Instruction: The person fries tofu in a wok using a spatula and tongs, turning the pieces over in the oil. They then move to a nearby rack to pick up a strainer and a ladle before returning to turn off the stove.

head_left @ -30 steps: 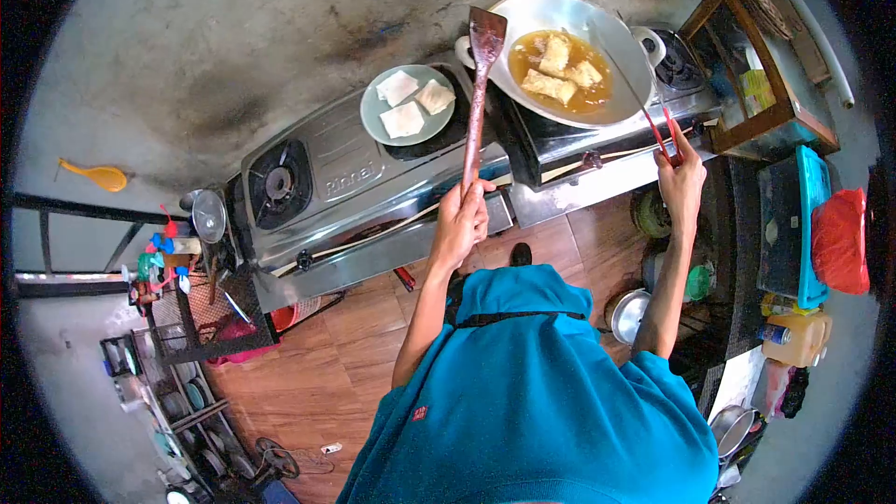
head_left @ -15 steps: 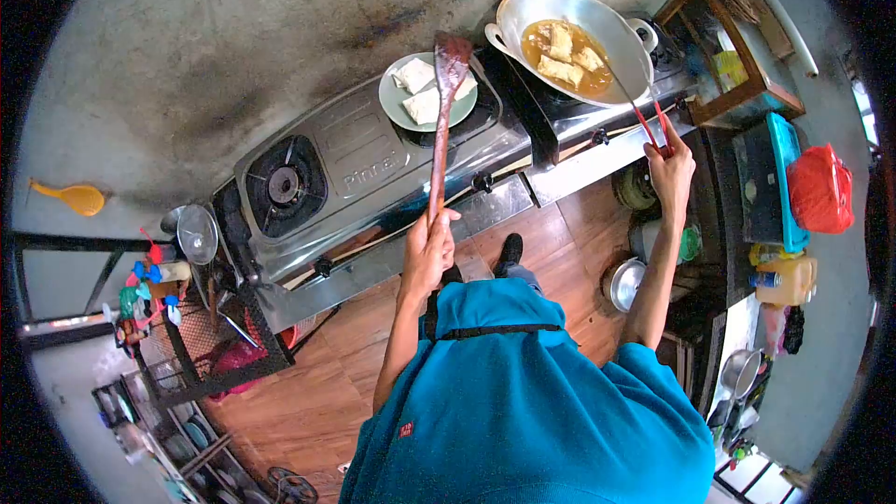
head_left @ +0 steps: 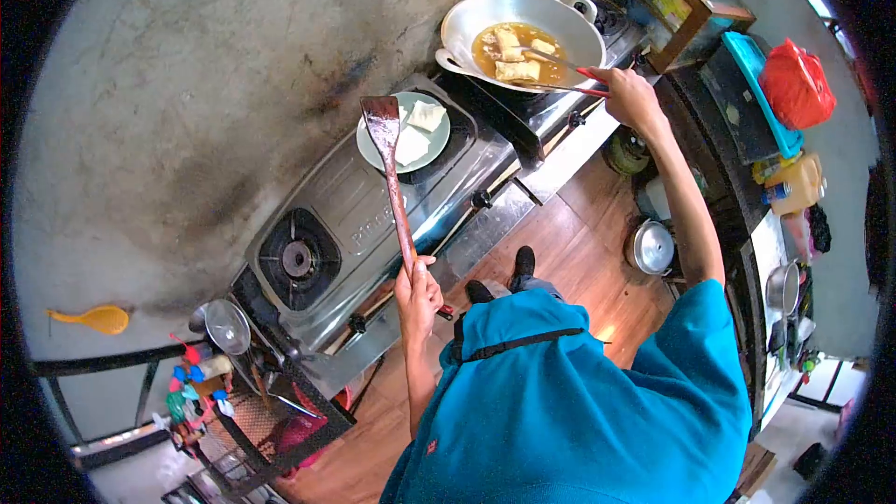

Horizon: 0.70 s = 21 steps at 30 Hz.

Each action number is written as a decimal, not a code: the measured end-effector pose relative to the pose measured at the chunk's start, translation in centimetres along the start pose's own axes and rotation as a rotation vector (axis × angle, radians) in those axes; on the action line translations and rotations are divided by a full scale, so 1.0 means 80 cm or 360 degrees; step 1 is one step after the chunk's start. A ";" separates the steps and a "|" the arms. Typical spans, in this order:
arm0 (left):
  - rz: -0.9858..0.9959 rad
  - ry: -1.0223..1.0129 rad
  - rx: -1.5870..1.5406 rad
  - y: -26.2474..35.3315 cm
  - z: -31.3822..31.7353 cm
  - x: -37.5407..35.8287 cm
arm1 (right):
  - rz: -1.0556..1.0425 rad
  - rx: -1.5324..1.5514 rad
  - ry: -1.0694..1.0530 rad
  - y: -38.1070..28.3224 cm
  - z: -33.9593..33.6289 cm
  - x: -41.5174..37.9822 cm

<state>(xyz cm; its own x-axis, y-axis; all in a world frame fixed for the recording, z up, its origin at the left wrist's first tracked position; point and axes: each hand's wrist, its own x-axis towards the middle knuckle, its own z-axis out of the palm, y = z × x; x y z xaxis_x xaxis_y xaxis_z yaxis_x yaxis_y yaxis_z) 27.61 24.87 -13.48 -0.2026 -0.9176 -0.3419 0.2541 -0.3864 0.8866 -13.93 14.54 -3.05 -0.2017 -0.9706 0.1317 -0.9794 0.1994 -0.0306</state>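
Observation:
My left hand [head_left: 418,297] is closed around the handle of a dark wooden spatula [head_left: 397,201], held upright with its flat blade overlapping a pale green plate [head_left: 371,151] in this view. White folded wraps [head_left: 427,116] lie on that plate. Gripped in my right hand [head_left: 637,99] are red-handled tongs [head_left: 592,91], their metal arms spread and reaching over the rim of a large wok [head_left: 581,30]. The tong tips are at the golden folded pieces [head_left: 518,71] in the bubbling oil [head_left: 486,54].
A steel gas stove [head_left: 350,224] runs along the wall, with a bare burner [head_left: 298,259] at left. At right stand a wood-framed glass cabinet [head_left: 686,33], a red plastic bag [head_left: 796,84] and a lidded pot [head_left: 651,247] on the floor. A strainer [head_left: 227,327] hangs at lower left.
My right hand has raised the tongs further over the wok, their arms now wider apart and at the frying pieces. The spatula stays in my left hand. The view has shifted and turned.

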 end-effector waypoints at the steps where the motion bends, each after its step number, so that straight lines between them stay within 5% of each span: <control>1: 0.0006 0.0005 0.0071 0.001 -0.001 0.003 | 0.0049 -0.0076 0.0008 -0.004 0.006 0.003; 21: 0.0005 -0.0008 0.0016 0.003 -0.005 0.001 | 0.0270 0.0128 0.0366 0.007 0.015 0.037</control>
<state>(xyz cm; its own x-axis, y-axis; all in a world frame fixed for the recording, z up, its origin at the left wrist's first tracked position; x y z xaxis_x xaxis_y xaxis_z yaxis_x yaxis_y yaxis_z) 28.06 24.70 -13.45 -0.2067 -0.9183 -0.3377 0.2449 -0.3827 0.8908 -15.04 11.64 -3.85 -0.3671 -0.8663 0.3387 -0.9301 0.3360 -0.1487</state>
